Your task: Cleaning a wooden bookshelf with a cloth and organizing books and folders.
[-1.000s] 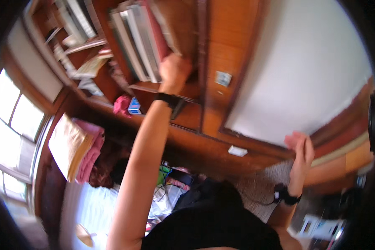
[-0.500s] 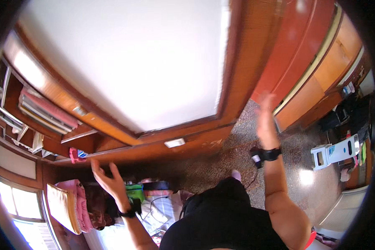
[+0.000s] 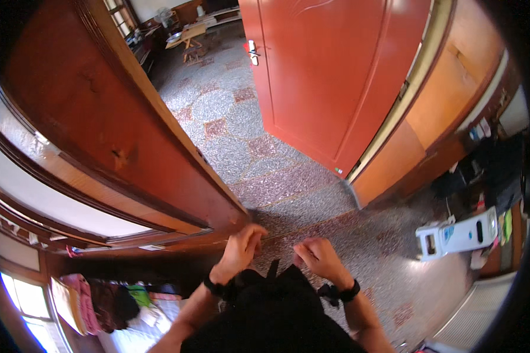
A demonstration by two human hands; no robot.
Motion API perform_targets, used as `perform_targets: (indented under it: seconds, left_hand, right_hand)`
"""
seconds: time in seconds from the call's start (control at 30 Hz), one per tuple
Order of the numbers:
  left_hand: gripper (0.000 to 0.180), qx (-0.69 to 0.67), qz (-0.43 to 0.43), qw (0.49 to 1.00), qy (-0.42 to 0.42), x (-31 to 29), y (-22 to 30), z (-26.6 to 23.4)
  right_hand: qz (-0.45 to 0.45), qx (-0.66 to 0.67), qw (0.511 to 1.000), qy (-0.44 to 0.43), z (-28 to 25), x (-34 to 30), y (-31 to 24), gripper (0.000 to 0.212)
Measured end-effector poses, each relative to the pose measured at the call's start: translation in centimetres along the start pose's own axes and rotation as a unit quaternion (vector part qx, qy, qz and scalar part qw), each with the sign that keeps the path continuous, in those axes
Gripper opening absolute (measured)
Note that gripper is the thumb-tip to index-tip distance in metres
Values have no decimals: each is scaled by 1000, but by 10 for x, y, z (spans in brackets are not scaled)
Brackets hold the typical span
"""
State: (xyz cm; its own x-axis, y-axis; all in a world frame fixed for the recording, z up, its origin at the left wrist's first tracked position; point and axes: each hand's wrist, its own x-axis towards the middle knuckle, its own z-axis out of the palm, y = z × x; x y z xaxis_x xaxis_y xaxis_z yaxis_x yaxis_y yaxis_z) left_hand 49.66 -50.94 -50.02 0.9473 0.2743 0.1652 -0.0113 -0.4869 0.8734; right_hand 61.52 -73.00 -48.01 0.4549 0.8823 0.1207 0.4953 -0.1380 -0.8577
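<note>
My left hand is in front of my waist with its fingers curled in. Just right of it, my right hand is raised with the fingers bent into a loose fist. Nothing shows in either hand, and the two are apart. Each wrist wears a black band, and a small dark piece hangs from the right one. Between the hands, a short black strap stands out from my black clothing. Ahead, a red door with a metal door handle stands swung inward.
A dark wooden door frame runs along the left of the doorway. Beyond it, a speckled floor leads to a wooden table. A white and grey plastic stool-like piece is at right. Folded bedding lies at lower left.
My view has swung right, from the white panel to the doorway and red door. Both hands, spread wide apart before, have come together at my waist with fingers curled.
</note>
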Motion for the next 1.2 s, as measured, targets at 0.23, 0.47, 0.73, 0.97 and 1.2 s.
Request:
perform_targets:
  seconds: [0.23,0.47,0.73,0.97,1.2]
  left_hand:
    - [60,-99,92,991,-23,176,16,66]
    - [48,-73,92,985,-130,295,-44,95]
    - [36,-30,69,985,-155,446,-52,28]
    - [36,-85,86,981,-151,541,-72,-84]
    - [31,71,-88,989,96,578,-167,-225]
  right_hand:
    - [171,118,934,291,-69,12,60,12]
    - [171,-91,945,263,-170,68,116,28]
    - [186,90,938,277,-246,204,174,11]
    - [192,91,976,47,-253,391,229,10]
    - [67,98,985,-125,-230,651,230,16]
